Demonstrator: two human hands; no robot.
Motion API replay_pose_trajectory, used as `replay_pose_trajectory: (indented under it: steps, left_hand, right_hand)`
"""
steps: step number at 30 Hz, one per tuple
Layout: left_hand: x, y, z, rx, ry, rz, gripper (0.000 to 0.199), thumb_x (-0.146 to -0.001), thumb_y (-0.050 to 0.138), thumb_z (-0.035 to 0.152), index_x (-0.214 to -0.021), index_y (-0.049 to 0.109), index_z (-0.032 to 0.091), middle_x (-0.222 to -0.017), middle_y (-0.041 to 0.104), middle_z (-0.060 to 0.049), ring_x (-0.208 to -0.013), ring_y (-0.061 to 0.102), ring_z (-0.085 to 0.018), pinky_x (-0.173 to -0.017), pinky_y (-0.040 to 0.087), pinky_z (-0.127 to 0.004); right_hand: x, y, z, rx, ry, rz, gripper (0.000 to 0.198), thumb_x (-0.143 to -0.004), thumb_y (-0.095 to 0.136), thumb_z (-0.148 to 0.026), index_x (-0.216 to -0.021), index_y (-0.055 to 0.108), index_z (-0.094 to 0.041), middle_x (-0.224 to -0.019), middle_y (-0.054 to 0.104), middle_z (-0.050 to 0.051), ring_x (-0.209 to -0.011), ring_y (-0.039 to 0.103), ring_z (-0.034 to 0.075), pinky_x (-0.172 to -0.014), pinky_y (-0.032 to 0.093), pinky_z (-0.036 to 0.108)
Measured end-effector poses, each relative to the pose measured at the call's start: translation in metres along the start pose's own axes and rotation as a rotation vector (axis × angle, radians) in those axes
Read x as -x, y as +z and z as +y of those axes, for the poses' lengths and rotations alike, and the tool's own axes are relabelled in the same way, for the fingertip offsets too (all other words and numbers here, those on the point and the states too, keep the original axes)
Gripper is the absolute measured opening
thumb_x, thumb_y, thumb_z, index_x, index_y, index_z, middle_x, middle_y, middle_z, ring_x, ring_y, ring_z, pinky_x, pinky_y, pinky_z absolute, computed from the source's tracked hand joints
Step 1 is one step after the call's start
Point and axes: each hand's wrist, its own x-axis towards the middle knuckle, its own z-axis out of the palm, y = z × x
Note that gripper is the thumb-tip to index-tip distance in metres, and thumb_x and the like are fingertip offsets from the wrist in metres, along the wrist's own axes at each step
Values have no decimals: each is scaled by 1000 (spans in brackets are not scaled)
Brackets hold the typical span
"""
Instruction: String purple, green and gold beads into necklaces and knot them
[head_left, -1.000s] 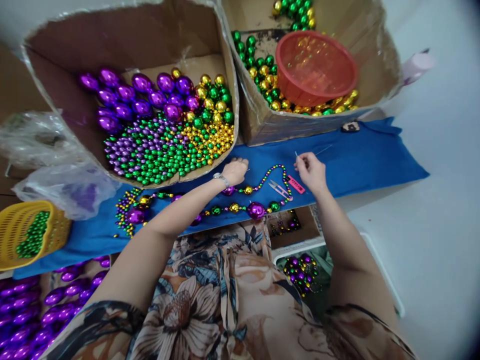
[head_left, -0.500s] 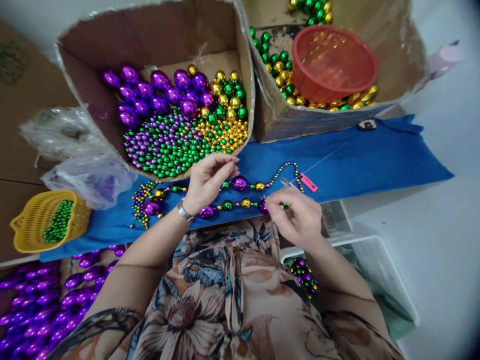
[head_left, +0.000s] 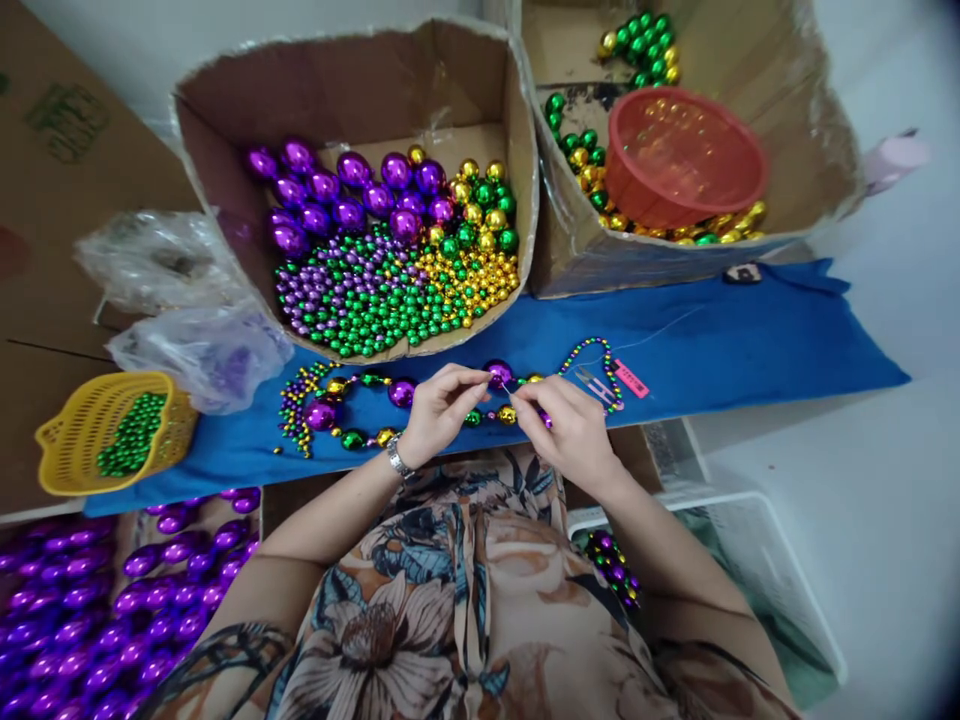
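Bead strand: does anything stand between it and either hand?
Nothing visible does. The left hand and right hand are over the strand, hiding parts of it. The snips and pink tag lie beyond the right hand, not under its fingertips.

Bead necklace (head_left: pixel 498 370): round, metallic purple, green and gold beads of mixed sizes, laid as an elongated loop on blue cloth (head_left: pixel 787 345). Clear thread (head_left: pixel 679 320): fine, extending beyond the loop's small-bead end.
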Motion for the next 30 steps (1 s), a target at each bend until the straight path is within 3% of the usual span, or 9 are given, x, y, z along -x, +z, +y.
replay_pose_trajectory:
  steps: [9, 30]
  left_hand:
    - [0, -1, 3, -252, 202, 17, 13, -87, 66, 24, -96, 74, 19, -85, 71, -4, -76, 68, -12, -67, 56, -21]
    - [4, 3, 3, -389, 335, 3, 15, -88, 64, 18, -100, 72, 20, -88, 70, -5, -80, 67, -12, -70, 55, -23]
  right_hand:
    - [-2, 8, -3, 80, 20, -67, 15, -96, 51, -25, -87, 62, -19, -81, 66, 3, -76, 60, 14, -74, 46, 27]
    - [-1, 14, 3, 77, 36, -46, 16, -96, 51, -28, -89, 63, -19, -81, 69, 3, -76, 63, 14, -72, 47, 27]
